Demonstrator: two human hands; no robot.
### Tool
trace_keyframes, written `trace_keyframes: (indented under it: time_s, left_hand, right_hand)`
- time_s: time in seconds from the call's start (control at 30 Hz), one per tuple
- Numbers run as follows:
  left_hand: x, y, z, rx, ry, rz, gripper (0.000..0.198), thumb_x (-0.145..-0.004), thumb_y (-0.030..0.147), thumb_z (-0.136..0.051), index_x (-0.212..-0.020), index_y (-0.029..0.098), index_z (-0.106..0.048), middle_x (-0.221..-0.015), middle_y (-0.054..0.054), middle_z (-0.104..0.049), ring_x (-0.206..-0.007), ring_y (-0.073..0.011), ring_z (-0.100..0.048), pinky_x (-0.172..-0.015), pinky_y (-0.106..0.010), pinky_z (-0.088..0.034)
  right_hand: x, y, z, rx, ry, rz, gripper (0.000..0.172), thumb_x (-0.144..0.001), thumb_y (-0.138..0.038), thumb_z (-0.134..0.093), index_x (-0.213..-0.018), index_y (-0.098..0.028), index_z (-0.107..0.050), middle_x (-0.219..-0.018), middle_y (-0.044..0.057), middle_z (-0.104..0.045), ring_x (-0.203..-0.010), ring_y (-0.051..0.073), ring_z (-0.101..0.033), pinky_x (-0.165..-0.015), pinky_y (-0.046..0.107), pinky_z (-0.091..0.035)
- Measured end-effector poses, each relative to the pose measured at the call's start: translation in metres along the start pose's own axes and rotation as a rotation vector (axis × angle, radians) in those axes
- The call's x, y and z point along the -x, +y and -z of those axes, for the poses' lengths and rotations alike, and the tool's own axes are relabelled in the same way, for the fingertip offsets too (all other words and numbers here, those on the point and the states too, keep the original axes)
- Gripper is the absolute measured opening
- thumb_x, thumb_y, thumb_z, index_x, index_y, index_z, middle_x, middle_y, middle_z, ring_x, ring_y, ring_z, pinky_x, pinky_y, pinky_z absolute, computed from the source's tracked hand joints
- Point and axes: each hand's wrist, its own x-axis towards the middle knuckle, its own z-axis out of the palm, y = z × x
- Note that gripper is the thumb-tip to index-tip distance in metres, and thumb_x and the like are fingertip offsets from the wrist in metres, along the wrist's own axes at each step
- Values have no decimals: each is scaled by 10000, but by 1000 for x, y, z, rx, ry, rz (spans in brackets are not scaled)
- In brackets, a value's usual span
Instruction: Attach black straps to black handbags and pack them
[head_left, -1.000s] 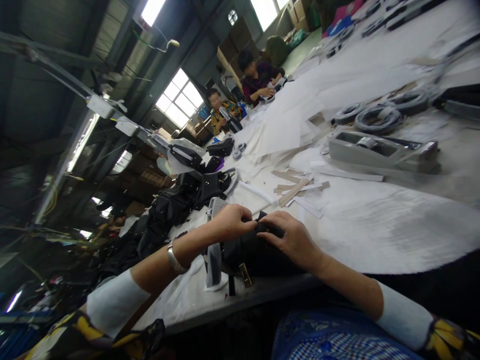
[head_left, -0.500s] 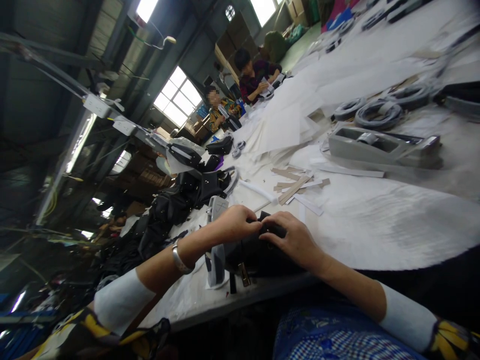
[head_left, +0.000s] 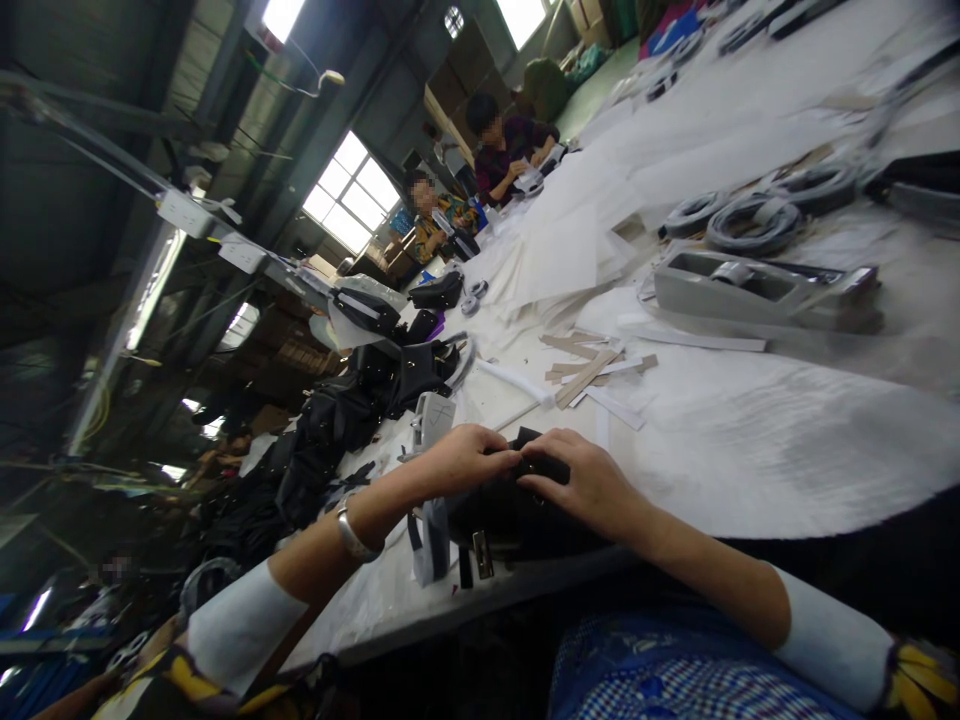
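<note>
A black bag (head_left: 525, 525) lies at the near edge of the table, partly covered by my arms and hands. My left hand (head_left: 480, 458) pinches its upper edge with thumb and fingertips. Right beside it, my right hand (head_left: 581, 478) is closed around a black strip at the top of the same bag. Both sets of fingertips nearly meet, and what lies between them is too small to make out. A gold-coloured metal fitting (head_left: 482, 553) hangs at the bag's front left. Grey wrapped material (head_left: 431, 545) sits at its left side.
Paper strips (head_left: 592, 375) lie scattered beyond the bag. A grey tape dispenser (head_left: 765, 290) and rolled grey coils (head_left: 754, 222) are at the right. Black bags (head_left: 420, 375) are heaped at the left. Two people (head_left: 502, 160) work at the table's far end.
Both hands stay at the same spot on the bag, with the left wrist slightly lower. The whole view has shifted a little.
</note>
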Motion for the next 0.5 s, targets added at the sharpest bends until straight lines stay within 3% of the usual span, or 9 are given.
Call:
trace_keyframes:
  time_s: [0.27,0.4,0.5]
  left_hand:
    - [2,-1,-13,-47,78,-1,389,-872,441,-506,-612,164,-589,-532,35,-481,-566,-117,-454,-546,-242,-291]
    - [2,0,-18,-144,170,-36,343,-899,412,-491,-692,172,-622,-591,19,-542,-604,-128,-481,-580,-251,-293]
    - [6,-5,-15,-44,129,-69,378,-927,448,-451,-708,174,-590,-630,22,-551,-623,-125,-490,-595,-238,-322]
  right_hand:
    - [-1,6,-9,-83,94,141,180,-798,-249,-759,-946,-233,-657,-924,42,-670,-909,214,-617,-834,355,-517]
    - [-3,7,-8,-29,94,142,175,-815,-260,-749,-951,-229,-645,-937,47,-671,-924,223,-612,-845,367,-506]
    - [-3,5,-3,31,61,110,180,-812,-268,-755,-947,-220,-648,-926,49,-667,-917,228,-607,-832,370,-501]
